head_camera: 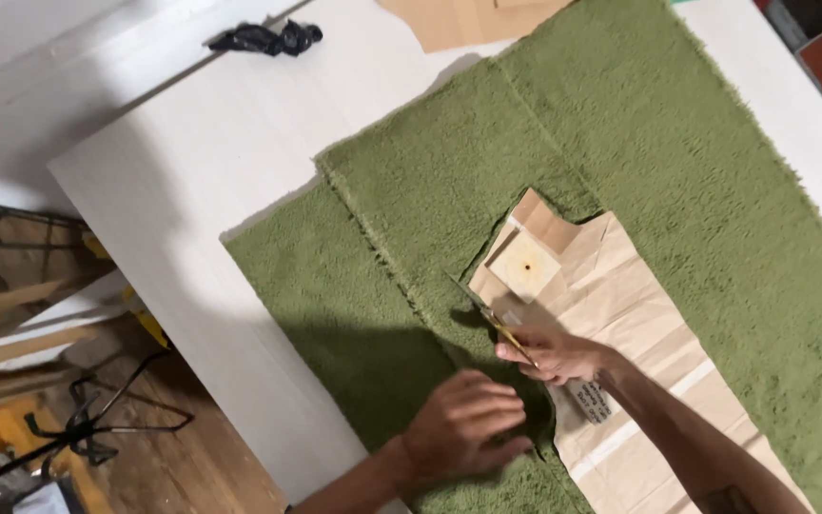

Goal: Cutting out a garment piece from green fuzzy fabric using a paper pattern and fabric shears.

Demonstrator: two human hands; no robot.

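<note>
The right hand (556, 354) is closed around the yellow handle of a pair of scissors (487, 312), whose thin blades point away toward the far left, along the edge of a brown paper pattern (620, 314). The left hand (463, 424) lies flat, fingers spread and holding nothing, pressed on the green fabric (639, 143) just near and left of the scissors.

The fabric is a thick, fuzzy, moss-green cloth, spread over most of the white table (202, 181), its left part lying as a separate flap with a straight seam-like line running near to far. The one paper pattern lies on the fabric, right of the scissors, with a folded-over corner at its far end and a pale square patch bearing a small dark dot.

At the table's far edge lie one crumpled black bag (266, 38) to the left and one piece of brown cardboard (468, 19) to its right, well apart from the hands.
</note>
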